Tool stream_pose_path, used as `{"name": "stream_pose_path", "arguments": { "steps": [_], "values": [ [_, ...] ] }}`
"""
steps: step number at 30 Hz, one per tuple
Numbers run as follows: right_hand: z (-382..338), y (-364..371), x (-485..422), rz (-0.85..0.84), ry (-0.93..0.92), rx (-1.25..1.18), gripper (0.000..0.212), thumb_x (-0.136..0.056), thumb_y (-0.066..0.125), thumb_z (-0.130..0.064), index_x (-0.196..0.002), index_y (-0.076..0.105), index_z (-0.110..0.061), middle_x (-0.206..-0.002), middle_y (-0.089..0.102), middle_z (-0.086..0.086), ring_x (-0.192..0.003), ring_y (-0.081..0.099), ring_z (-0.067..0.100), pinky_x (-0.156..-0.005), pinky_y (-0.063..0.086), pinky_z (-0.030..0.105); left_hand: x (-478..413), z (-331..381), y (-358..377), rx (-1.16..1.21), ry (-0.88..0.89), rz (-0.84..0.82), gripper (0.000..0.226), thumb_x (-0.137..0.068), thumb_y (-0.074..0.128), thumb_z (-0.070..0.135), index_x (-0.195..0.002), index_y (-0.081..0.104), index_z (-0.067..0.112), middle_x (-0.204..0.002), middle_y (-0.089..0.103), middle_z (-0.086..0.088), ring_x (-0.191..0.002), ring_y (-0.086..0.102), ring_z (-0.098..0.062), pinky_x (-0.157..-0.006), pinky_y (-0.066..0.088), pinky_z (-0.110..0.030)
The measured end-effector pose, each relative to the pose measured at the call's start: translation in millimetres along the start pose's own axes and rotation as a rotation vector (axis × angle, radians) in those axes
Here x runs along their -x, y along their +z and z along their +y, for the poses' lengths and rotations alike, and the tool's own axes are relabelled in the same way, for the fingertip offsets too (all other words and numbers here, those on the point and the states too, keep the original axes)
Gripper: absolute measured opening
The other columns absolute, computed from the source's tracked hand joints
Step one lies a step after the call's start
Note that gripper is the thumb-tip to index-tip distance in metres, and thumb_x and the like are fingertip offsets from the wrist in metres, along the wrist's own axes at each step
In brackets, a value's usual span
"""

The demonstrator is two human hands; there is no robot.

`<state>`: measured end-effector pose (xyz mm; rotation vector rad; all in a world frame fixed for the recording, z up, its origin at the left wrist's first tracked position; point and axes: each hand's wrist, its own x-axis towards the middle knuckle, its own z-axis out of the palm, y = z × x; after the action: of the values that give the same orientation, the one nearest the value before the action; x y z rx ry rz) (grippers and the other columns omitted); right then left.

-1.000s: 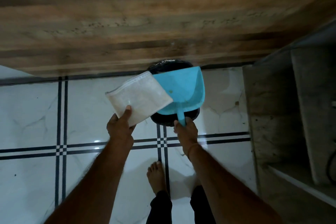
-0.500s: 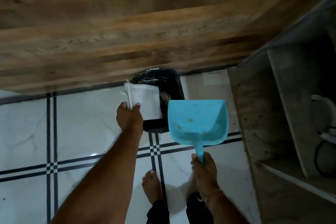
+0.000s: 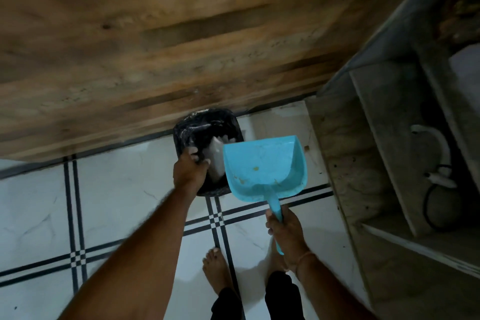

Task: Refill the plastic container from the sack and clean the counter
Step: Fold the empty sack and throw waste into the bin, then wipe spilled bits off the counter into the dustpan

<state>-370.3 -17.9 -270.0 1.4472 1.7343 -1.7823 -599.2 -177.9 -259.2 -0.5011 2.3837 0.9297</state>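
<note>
A black bin (image 3: 192, 125) lined with a black plastic bag stands on the floor against a wooden panel. A white sack (image 3: 216, 161) stands inside it, partly hidden by the dustpan. My left hand (image 3: 189, 170) reaches over the bin's near rim, fingers curled at the sack's edge; the frame does not show whether it grips the sack. My right hand (image 3: 285, 228) holds the handle of a blue dustpan (image 3: 262, 166), held level to the right of the bin. A few small brown crumbs lie in the pan.
The floor is white tile (image 3: 117, 202) with dark double lines. A wooden panel (image 3: 181, 47) fills the top. A stone shelf unit (image 3: 389, 163) stands at the right, with a white fitting and black cable (image 3: 439, 182) inside. My bare foot (image 3: 217, 273) is below.
My left hand has lowered the white sack into the black bin. The dustpan has swung from over the bin to its right and come nearer to me.
</note>
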Motion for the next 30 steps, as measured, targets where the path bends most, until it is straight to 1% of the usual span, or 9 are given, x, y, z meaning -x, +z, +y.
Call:
{"name": "stream_pose_path", "arguments": {
  "steps": [2, 5, 8, 10, 16, 20, 23, 26, 30],
  "values": [
    [-23, -13, 37, 0.005, -0.021, -0.032, 0.02, -0.09, 0.072, -0.037, -0.086, 0.063, -0.02, -0.07, 0.062, -0.005, -0.072, 0.058, 0.015, -0.07, 0.052, 0.034, 38, 22, -25, -0.083, 0.102, 0.005, 0.051, -0.09, 0.074, 0.033, -0.135, 0.057, 0.019, -0.131, 0.068, -0.007, -0.119, 0.065, -0.03, -0.1, 0.052, -0.041],
    [-66, -39, 98, 0.033, -0.054, -0.061, 0.016, -0.098, 0.066, -0.022, -0.084, 0.06, -0.017, -0.071, 0.057, 0.001, -0.069, 0.053, 0.015, -0.061, 0.047, 0.024, 98, 62, -64, -0.327, 0.318, 0.058, 0.055, -0.09, 0.07, 0.044, -0.138, 0.055, 0.021, -0.134, 0.065, -0.006, -0.122, 0.062, -0.029, -0.095, 0.052, -0.043],
    [-105, -71, 161, 0.082, -0.115, -0.047, 0.015, -0.098, 0.066, -0.029, -0.091, 0.064, -0.016, -0.075, 0.06, 0.001, -0.072, 0.057, 0.016, -0.064, 0.049, 0.028, 160, 110, -98, -0.461, 0.517, 0.024, 0.061, -0.091, 0.065, 0.051, -0.143, 0.053, 0.021, -0.14, 0.062, -0.004, -0.129, 0.056, -0.027, -0.1, 0.05, -0.043],
    [-128, -93, 204, 0.135, -0.153, -0.065, 0.015, -0.098, 0.066, -0.031, -0.096, 0.066, -0.016, -0.077, 0.061, 0.0, -0.073, 0.058, 0.016, -0.064, 0.048, 0.027, 196, 139, -118, -0.464, 0.611, -0.017, 0.065, -0.091, 0.064, 0.051, -0.145, 0.053, 0.017, -0.143, 0.061, -0.006, -0.133, 0.054, -0.028, -0.106, 0.047, -0.042],
    [-178, -155, 307, 0.277, -0.309, -0.096, 0.043, -0.086, 0.058, -0.06, -0.091, 0.065, -0.018, -0.072, 0.056, -0.003, -0.064, 0.052, 0.012, -0.06, 0.045, 0.035, 280, 218, -150, -0.399, 0.829, -0.084, 0.061, -0.092, 0.067, 0.047, -0.14, 0.056, 0.012, -0.138, 0.063, -0.014, -0.126, 0.058, -0.035, -0.104, 0.047, -0.045],
    [-188, -189, 345, 0.354, -0.357, -0.151, 0.037, -0.09, 0.058, -0.055, -0.092, 0.064, -0.019, -0.075, 0.058, -0.002, -0.066, 0.053, 0.011, -0.062, 0.047, 0.034, 329, 278, -143, -0.333, 0.905, -0.181, 0.06, -0.095, 0.066, 0.044, -0.143, 0.052, 0.012, -0.141, 0.06, -0.015, -0.129, 0.057, -0.034, -0.106, 0.045, -0.044],
    [-176, -215, 356, 0.382, -0.343, -0.156, 0.029, -0.094, 0.062, -0.045, -0.09, 0.063, -0.016, -0.076, 0.06, 0.005, -0.065, 0.055, 0.008, -0.062, 0.048, 0.032, 361, 318, -124, -0.32, 0.977, -0.183, 0.058, -0.094, 0.069, 0.04, -0.141, 0.054, 0.01, -0.137, 0.062, -0.017, -0.126, 0.058, -0.036, -0.1, 0.045, -0.043],
    [-161, -237, 362, 0.319, -0.298, -0.146, 0.024, -0.096, 0.062, -0.036, -0.089, 0.062, -0.013, -0.074, 0.059, -0.003, -0.062, 0.053, 0.004, -0.06, 0.047, 0.026, 389, 356, -97, -0.34, 1.064, -0.214, 0.056, -0.094, 0.068, 0.042, -0.14, 0.054, 0.011, -0.137, 0.061, -0.014, -0.126, 0.057, -0.035, -0.099, 0.044, -0.042],
    [-136, -249, 358, 0.206, -0.214, -0.167, 0.018, -0.097, 0.061, -0.034, -0.09, 0.062, -0.017, -0.077, 0.06, -0.003, -0.061, 0.054, 0.003, -0.061, 0.048, 0.022, 411, 392, -55, -0.385, 1.147, -0.282, 0.058, -0.095, 0.063, 0.047, -0.142, 0.052, 0.014, -0.137, 0.059, -0.012, -0.127, 0.055, -0.032, -0.102, 0.043, -0.042]
  ]
}}
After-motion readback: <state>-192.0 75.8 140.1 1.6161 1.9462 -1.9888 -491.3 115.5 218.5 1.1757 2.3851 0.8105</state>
